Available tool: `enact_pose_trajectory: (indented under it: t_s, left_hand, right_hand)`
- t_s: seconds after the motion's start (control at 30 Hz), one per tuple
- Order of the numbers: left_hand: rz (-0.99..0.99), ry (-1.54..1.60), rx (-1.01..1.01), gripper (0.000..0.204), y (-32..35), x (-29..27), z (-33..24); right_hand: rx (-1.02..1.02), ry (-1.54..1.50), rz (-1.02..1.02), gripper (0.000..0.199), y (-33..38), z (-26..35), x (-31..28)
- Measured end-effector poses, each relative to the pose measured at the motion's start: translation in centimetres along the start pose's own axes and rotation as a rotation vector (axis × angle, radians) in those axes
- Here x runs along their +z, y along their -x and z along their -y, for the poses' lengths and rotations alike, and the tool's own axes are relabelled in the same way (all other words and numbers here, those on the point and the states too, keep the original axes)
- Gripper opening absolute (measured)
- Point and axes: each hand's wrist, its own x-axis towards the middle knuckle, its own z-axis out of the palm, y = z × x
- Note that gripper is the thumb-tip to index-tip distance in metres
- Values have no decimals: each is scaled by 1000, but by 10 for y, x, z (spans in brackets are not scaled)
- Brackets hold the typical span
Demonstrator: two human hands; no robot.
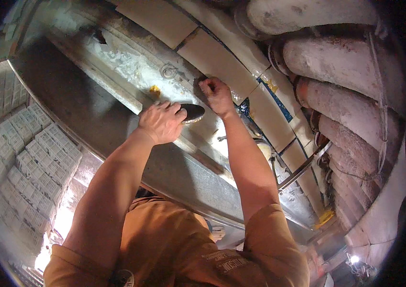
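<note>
My left hand (pixel 161 120) is closed around a round, flat dark pad (pixel 191 114) that sticks out from under its fingers and lies on a dusty white metal surface (pixel 131 64). My right hand (pixel 217 93) is closed in a fist at the edge of a tan flat slab (pixel 217 62), pinching something small and dark that I cannot make out. A small yellow scrap (pixel 154 91) lies just above my left hand. Both forearms reach up from an orange shirt at the bottom.
A row of tan slabs (pixel 157 19) curves along a conveyor. Thick dusty rollers (pixel 336 62) stack at the right. A grey metal rail (pixel 97 119) runs diagonally. Stacked pale crates (pixel 35 158) fill the left. A round bolt (pixel 168 71) sits on the white surface.
</note>
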Motion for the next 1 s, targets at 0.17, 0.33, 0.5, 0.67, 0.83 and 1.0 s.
enact_pose_trajectory:
  t_s: [0.17, 0.33, 0.5, 0.67, 0.83, 1.0]
  left_hand:
    - [-11, 2, -4, 28, 1, -1, -2]
    - [-78, 10, -1, 30, 1, 4, 0]
    - [-65, 14, 10, 29, 3, 4, 0]
    - [-23, -6, 17, 23, -1, -4, -3]
    - [-78, 18, 33, 25, 1, 1, -1]
    - [-43, -16, 39, 25, -1, 0, -2]
  right_hand:
    - [-52, 325, -12, 27, 0, 17, 8]
    - [-150, 489, -52, 24, 4, 19, 13]
    - [-209, 509, -65, 20, 3, 22, 13]
    - [113, -351, 50, 15, 17, 9, 5]
    - [251, -1222, 179, 13, 107, 41, -49]
    - [196, -1219, -35, 13, 231, 61, -81]
